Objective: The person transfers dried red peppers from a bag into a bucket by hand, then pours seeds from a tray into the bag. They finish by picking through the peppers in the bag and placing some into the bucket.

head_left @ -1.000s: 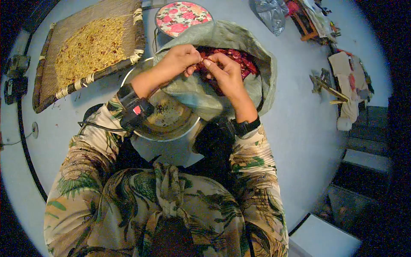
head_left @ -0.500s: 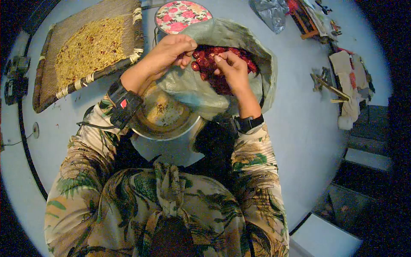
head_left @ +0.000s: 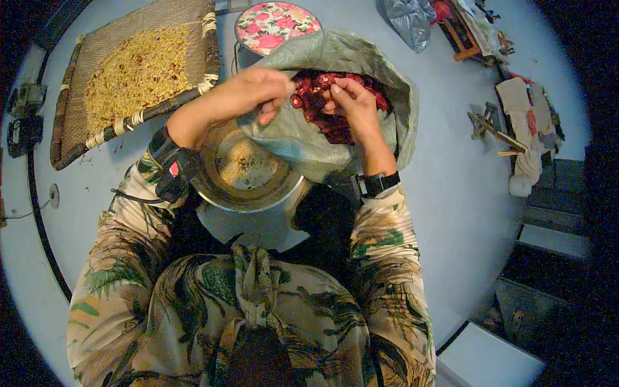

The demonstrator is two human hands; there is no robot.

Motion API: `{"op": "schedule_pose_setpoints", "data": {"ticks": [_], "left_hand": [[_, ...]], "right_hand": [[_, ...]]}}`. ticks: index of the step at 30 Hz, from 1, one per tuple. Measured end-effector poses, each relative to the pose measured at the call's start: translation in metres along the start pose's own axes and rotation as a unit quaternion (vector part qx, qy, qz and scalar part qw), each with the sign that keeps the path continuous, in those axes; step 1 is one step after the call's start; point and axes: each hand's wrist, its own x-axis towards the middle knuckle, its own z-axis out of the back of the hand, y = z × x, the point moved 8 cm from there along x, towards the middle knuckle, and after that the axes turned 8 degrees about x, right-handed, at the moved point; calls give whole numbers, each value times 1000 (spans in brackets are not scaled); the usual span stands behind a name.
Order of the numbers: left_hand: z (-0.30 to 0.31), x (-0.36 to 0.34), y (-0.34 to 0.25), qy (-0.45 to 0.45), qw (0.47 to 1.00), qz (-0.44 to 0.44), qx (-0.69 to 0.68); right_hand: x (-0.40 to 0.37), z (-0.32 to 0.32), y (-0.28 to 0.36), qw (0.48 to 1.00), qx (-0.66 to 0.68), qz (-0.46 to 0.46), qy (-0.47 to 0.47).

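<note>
A pale green woven sack (head_left: pixel 387 64) lies with its mouth open, full of dark red, wrinkled pieces that look like dried chilies (head_left: pixel 322 116). Over the left edge of the opening is my left hand (head_left: pixel 263 93), its fingers curled together; whatever they hold is too small to make out. Inside the mouth, my right hand (head_left: pixel 356 108) pinches thumb and forefinger on what looks like a red chili piece. Below the left wrist stands a metal basin (head_left: pixel 290 193) with pale yellow seeds and dark bits at its bottom, partly covered by the sack and my forearm.
On the left, a framed mesh sieve (head_left: pixel 71 84) carries yellow seeds mixed with red flecks. A round floral-topped stool (head_left: pixel 277 26) stands behind the sack. A grey plastic bag (head_left: pixel 409 22) and a wooden stand (head_left: pixel 493 132) are on the right, with dark steps beyond.
My left hand has shifted slightly down and left, its elbow swinging outward. My right hand has moved a little to the right, still pinching, over the red pieces.
</note>
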Motion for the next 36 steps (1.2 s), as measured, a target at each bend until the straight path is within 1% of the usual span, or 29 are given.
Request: {"op": "schedule_pose_setpoints", "data": {"ticks": [2,3,5,8,10,11,14,15,17,19,20,22,23,25,26,28,29,31,34,36], "left_hand": [[-14,-8,2,73,995,42,58],[-22,-12,7,126,988,34,77],[-38,-23,18,229,967,16,113],[-46,-39,-2,243,948,75,191],[-51,-35,7,267,931,63,239],[-52,-35,10,279,922,57,263],[-47,-33,-3,221,931,-22,290],[-44,-31,3,217,931,12,293],[-38,-21,19,208,929,80,297],[-32,-12,7,131,958,10,257],[-29,-8,1,92,967,-25,235],[-25,-3,1,35,972,-51,228],[-23,-1,1,7,972,-63,224],[-22,3,8,-12,976,-33,214],[-21,4,11,-21,978,-17,208],[-22,6,19,-13,977,6,213],[-22,7,23,-8,976,17,215],[-23,9,26,-7,975,11,220],[-23,7,24,-8,973,11,230],[-22,5,23,-7,968,11,252]], "right_hand": [[2,2,-8,999,-15,-24,32],[2,2,-12,998,-23,-36,48],[0,3,-24,990,-83,-74,91],[-6,4,-40,971,-145,-122,143],[-12,4,-47,958,-176,-150,172],[-14,8,-48,949,-209,-160,171],[-2,29,-44,952,-249,-109,139],[-2,35,-31,950,-292,-80,76],[18,68,-36,921,-390,10,4],[21,79,-21,876,-466,102,-72],[23,84,-23,877,-463,94,-91],[33,101,-32,877,-456,80,-130],[36,101,-33,875,-457,100,-125],[39,91,-31,871,-458,138,-116],[40,83,-30,851,-487,166,-105],[40,63,-30,805,-543,222,-84],[41,56,-38,798,-563,203,-69],[40,47,-54,782,-600,165,-38],[42,51,-64,780,-616,112,-3],[44,63,-67,803,-595,37,-13]]}}
